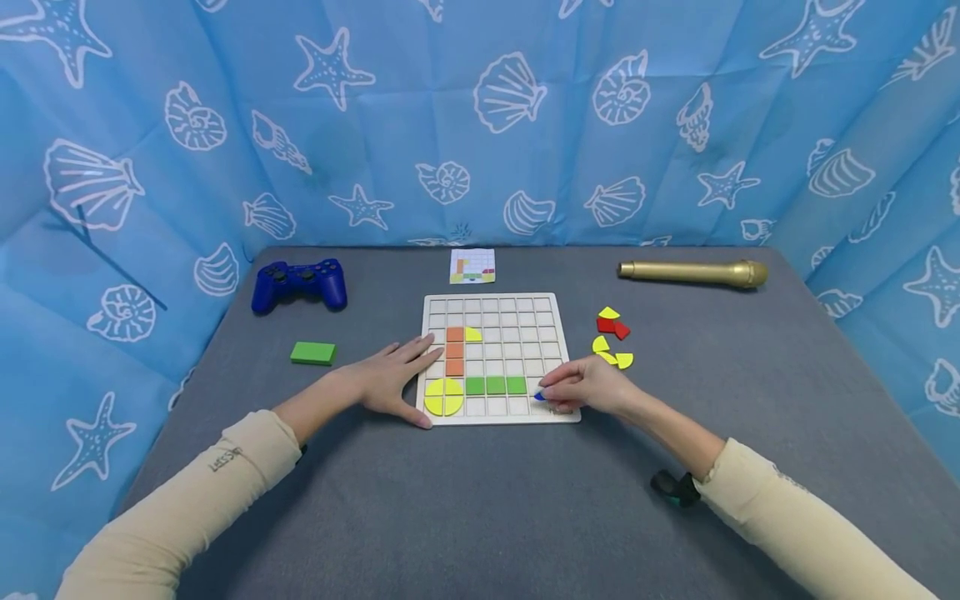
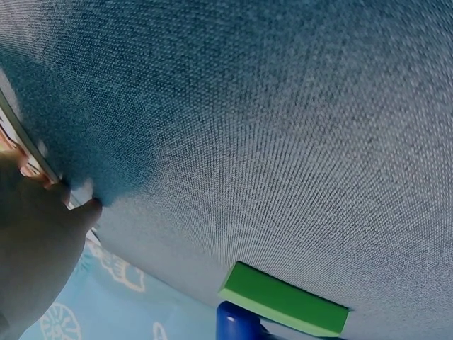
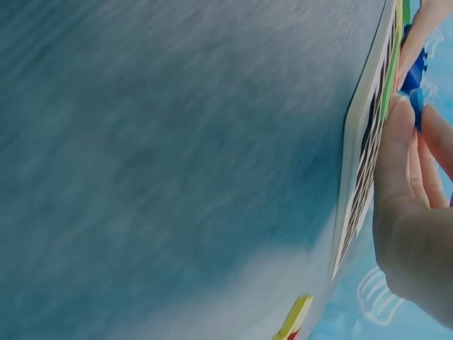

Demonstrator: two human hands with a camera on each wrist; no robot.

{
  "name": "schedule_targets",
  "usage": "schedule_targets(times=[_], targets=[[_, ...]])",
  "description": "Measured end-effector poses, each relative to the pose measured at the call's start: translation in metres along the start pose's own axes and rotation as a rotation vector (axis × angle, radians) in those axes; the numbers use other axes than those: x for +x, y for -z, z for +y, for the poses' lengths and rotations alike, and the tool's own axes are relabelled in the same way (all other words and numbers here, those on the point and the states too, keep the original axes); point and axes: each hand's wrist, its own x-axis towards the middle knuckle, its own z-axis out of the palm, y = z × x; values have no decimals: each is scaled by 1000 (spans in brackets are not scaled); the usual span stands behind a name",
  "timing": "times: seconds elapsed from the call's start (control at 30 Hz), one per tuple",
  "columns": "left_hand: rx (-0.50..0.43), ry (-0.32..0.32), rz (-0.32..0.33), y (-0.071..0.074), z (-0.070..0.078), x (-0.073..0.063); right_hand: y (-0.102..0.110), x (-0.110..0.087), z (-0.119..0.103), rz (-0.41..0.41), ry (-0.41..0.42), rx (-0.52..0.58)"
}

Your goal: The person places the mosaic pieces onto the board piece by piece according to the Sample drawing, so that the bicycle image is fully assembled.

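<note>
My left hand [image 1: 393,377] lies spread at the left edge of the board [image 1: 512,333], probably steadying it; my right hand [image 1: 588,385] pinches a blue piece [image 1: 539,397], likely for control.

Tabletop [image 1: 465,508] — matt, rough-woven cloth; curtain [image 1: 405,108] smooth fabric, slight sheen. Grid board [image 1: 517,420] smooth, matt. Controller [image 1: 300,282] smooth plastic, microphone [image 1: 686,272] metallic-looking — card [image 1: 472,266] paper.

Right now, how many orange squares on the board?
3, all in the second column from left: top square, middle square, bottom square. Left hand or right hand may hide others.
</note>
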Motion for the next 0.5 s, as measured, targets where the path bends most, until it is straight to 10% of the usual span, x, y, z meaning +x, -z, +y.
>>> schedule_targets(times=[0.5], targets=[[-2, -14, 3, 1, 1, -2, -33, 17, -12, -61, 38, -3]])
